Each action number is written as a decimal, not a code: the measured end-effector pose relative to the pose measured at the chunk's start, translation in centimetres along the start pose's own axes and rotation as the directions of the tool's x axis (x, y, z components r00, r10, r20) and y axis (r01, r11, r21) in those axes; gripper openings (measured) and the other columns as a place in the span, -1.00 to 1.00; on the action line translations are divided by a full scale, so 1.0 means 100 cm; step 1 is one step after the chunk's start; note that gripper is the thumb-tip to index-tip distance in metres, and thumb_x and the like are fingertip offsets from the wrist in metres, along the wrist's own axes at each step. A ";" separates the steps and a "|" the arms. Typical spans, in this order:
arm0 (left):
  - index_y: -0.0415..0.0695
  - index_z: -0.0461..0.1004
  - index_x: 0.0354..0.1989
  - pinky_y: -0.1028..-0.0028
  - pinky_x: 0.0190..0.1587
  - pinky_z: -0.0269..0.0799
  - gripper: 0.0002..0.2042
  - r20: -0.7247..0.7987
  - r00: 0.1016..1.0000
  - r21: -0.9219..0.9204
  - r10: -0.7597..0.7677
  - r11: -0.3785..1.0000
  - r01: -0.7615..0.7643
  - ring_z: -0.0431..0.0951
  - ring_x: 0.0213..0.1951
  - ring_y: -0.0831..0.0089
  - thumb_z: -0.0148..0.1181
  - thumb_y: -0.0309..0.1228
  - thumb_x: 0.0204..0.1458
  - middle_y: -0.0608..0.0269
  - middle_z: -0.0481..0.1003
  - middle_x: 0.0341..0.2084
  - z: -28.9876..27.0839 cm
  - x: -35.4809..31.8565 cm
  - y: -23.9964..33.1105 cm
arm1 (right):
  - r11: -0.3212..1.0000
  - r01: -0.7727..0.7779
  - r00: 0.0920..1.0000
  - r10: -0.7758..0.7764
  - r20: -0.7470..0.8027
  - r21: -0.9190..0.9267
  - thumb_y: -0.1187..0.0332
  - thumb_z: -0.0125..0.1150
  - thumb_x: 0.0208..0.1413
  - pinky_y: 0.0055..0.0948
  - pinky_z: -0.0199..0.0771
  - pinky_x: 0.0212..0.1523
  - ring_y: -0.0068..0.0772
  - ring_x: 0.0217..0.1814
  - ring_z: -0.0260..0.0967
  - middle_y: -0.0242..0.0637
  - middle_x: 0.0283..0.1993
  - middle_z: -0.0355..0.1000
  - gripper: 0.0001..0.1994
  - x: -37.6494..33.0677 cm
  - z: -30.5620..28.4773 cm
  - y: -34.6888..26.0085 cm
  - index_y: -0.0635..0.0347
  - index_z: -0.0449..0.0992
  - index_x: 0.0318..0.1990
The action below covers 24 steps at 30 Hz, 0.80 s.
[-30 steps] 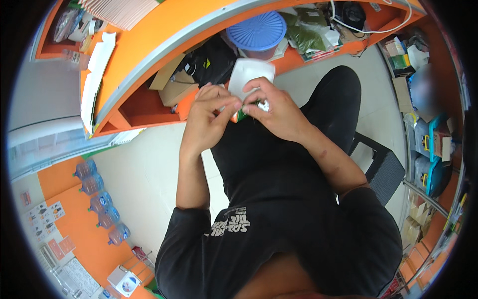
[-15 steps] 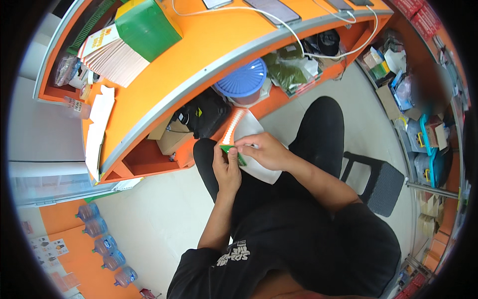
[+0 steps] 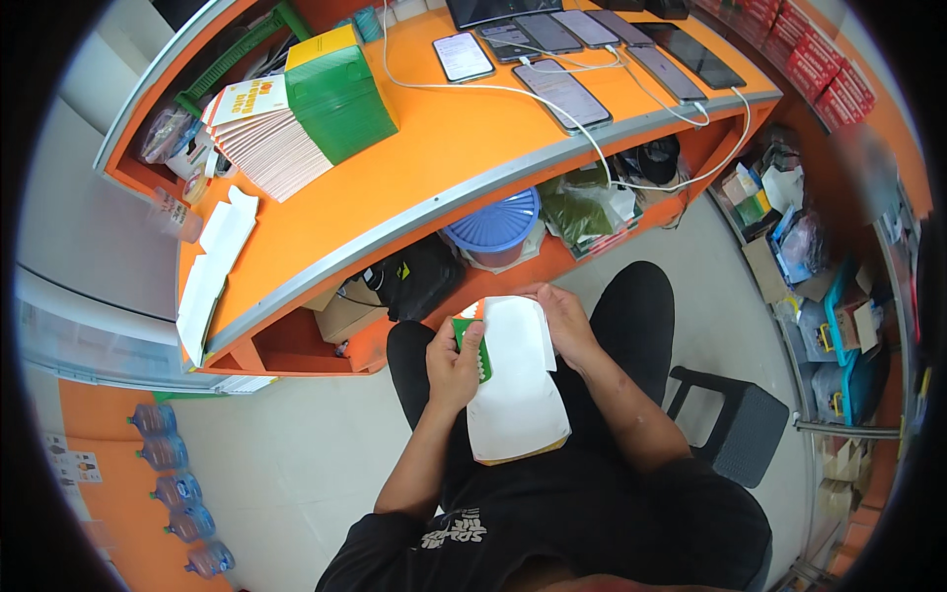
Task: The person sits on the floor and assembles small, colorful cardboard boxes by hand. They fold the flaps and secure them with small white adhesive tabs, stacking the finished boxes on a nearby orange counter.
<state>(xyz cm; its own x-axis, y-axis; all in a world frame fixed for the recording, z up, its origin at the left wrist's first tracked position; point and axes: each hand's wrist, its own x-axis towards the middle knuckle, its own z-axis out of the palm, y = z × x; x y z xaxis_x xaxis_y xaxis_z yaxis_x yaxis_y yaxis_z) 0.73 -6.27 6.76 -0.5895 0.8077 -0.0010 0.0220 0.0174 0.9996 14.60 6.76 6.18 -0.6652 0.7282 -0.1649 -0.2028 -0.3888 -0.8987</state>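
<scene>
Over my lap lies a cardboard carton [image 3: 515, 380], its plain white inside facing up. A green and orange scalloped flap shows along its left edge. My left hand [image 3: 454, 370] is closed on that edge, thumb pressed over the green flap and the other fingers underneath. At the upper right edge, my right hand [image 3: 569, 326] has its fingers curled round the board, with some fingertips hidden behind it. The carton's bottom end points toward my body, and a thin brownish edge shows there.
An orange desk [image 3: 414, 158] curves ahead, bearing several phones [image 3: 562, 94], a green carton [image 3: 340, 109], a fanned stack of flat cartons [image 3: 276, 153] and a white sheet [image 3: 219, 261]. Beneath stands a blue-lidded tub [image 3: 493, 229]. A dark stool [image 3: 745, 424] is at right, several water jugs [image 3: 178, 490] at left.
The carton has turned so its white inside faces up, broad and spread out. My right hand has left the green flap beside my left hand and moved to the right edge. More desk shows.
</scene>
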 end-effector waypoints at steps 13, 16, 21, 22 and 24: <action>-0.28 0.64 -0.24 0.59 -0.29 0.37 -0.53 0.088 0.993 0.055 -0.081 0.996 0.076 0.44 -0.36 0.73 -0.01 -0.09 0.40 0.38 0.57 -0.43 -0.006 0.011 0.033 | 0.827 0.310 0.916 -0.392 -0.087 -0.470 0.16 0.27 0.31 -0.49 0.15 -0.61 -0.73 -0.61 0.11 -0.45 -0.66 0.34 -0.52 0.003 0.021 -0.003 0.27 0.42 -0.62; -0.30 0.62 -0.32 0.58 -0.30 0.35 -0.49 0.017 0.998 -0.013 -0.054 0.998 0.054 0.42 -0.37 0.69 0.02 -0.04 0.38 0.39 0.54 -0.48 -0.002 0.017 0.046 | 0.658 0.395 0.844 -0.536 -0.030 -0.641 0.18 0.21 0.34 -0.47 0.10 -0.61 -0.70 -0.60 0.04 -0.46 -0.70 0.27 -0.49 -0.001 0.031 -0.018 0.25 0.39 -0.67; -0.30 0.38 -0.60 0.47 -0.54 0.12 -0.46 -0.385 0.861 0.199 0.332 0.941 -0.274 0.23 -0.54 0.66 -0.01 -0.14 0.40 0.44 0.32 -0.69 -0.020 0.032 0.053 | 0.997 -0.012 0.986 0.025 0.166 -0.081 -0.14 -0.21 0.44 -0.64 0.22 -0.60 -0.73 -0.55 0.29 -0.27 -0.07 0.60 -0.36 0.013 0.020 -0.022 0.32 0.44 0.21; -0.28 0.42 -0.61 0.52 -0.55 0.13 -0.46 -0.478 0.808 0.016 0.343 0.924 -0.383 0.27 -0.55 0.68 -0.04 -0.17 0.42 0.43 0.38 -0.69 -0.017 0.038 0.070 | 0.983 -0.176 0.947 0.184 0.262 -0.053 -0.27 -0.29 0.40 -0.62 0.23 -0.57 -0.73 -0.64 0.12 -0.26 -0.02 0.61 -0.23 0.012 0.019 -0.022 0.35 0.40 0.23; -0.34 0.58 -0.38 0.61 -0.35 0.34 -0.52 -0.507 0.742 0.113 0.438 0.888 -0.446 0.45 -0.43 0.64 -0.03 -0.16 0.41 0.31 0.56 -0.49 -0.040 0.038 0.064 | 0.856 -0.469 0.865 0.395 0.310 0.218 -0.36 -0.27 0.34 -0.49 0.42 -0.33 -0.61 -0.42 0.34 -0.22 0.08 0.56 -0.17 -0.003 0.027 -0.006 0.32 0.38 0.27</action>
<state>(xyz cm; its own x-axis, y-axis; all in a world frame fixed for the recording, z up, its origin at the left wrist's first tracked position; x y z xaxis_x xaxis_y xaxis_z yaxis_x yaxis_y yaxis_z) -4.57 -5.42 13.22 -0.8375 0.3086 0.4510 0.3737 -0.2788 0.8846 12.99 5.30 7.88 -0.8781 0.3012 -0.3718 -0.0178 -0.7971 -0.6035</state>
